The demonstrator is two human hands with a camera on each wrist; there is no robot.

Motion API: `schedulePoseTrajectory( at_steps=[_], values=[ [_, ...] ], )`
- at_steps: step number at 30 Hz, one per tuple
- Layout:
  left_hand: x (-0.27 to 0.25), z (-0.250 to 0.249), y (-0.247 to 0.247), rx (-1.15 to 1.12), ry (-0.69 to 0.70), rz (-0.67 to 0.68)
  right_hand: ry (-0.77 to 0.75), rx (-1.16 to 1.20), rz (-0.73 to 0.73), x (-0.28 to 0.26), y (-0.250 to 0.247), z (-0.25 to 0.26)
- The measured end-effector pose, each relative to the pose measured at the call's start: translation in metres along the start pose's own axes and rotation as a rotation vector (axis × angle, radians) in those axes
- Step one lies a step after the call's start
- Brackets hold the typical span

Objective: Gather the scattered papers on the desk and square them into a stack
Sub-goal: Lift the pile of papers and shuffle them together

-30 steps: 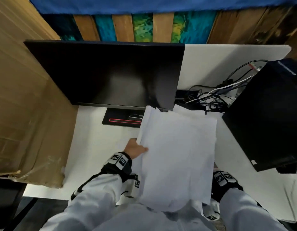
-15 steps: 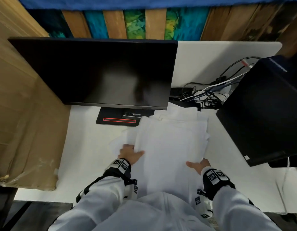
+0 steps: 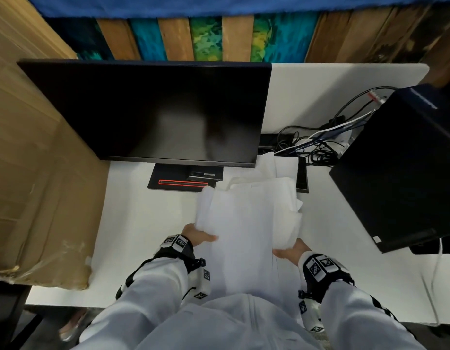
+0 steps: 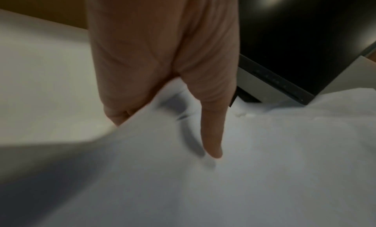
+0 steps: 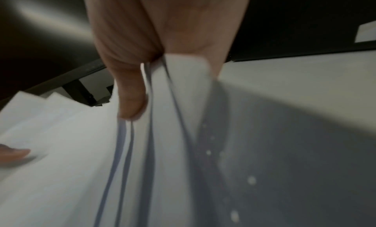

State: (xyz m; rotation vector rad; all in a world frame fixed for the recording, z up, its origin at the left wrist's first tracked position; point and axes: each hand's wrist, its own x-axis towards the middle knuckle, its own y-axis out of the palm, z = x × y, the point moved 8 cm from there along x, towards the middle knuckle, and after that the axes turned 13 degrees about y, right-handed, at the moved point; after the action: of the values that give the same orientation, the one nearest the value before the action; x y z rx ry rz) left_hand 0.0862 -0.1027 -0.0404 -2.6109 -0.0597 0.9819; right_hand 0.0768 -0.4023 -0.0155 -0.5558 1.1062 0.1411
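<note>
I have the papers (image 3: pixel 246 231) bunched between both hands near the front edge of the desk (image 3: pixel 143 223), just in front of the monitor (image 3: pixel 153 109). My left hand (image 3: pixel 196 236) pinches their left edge, thumb lying on top and fingers (image 4: pixel 116 116) curled underneath. My right hand (image 3: pixel 291 251) grips the right edge the same way, thumb pressing several loose sheet edges that fan apart. Half a second ago the sheets lay flatter on the desk with my hands resting on them; now both sides are lifted and pulled inward, so the pile has narrowed. At the far end, corners splay out unevenly towards the cables (image 3: pixel 317 145). I judge gathering nearly done, with squaring the edges yet to come.
</note>
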Motion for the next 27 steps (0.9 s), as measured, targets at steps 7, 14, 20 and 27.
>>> schedulePoseTrajectory(
  at_steps=[7, 14, 20, 27],
  values=[
    [-0.010, -0.008, 0.011, -0.011, 0.113, 0.132, 0.012, 0.122, 0.011, -0.008, -0.009, -0.022],
    [-0.036, -0.028, 0.009, 0.016, 0.232, 0.323, -0.036, 0.382, 0.138, 0.017, -0.016, -0.058],
    [-0.059, -0.106, -0.016, -0.149, 0.476, 0.149, -0.233, 0.482, -0.048, -0.049, -0.049, 0.030],
    [-0.100, -0.196, -0.073, -0.280, 0.742, -0.034, -0.586, 0.720, -0.313, -0.133, -0.111, 0.109]
  ],
)
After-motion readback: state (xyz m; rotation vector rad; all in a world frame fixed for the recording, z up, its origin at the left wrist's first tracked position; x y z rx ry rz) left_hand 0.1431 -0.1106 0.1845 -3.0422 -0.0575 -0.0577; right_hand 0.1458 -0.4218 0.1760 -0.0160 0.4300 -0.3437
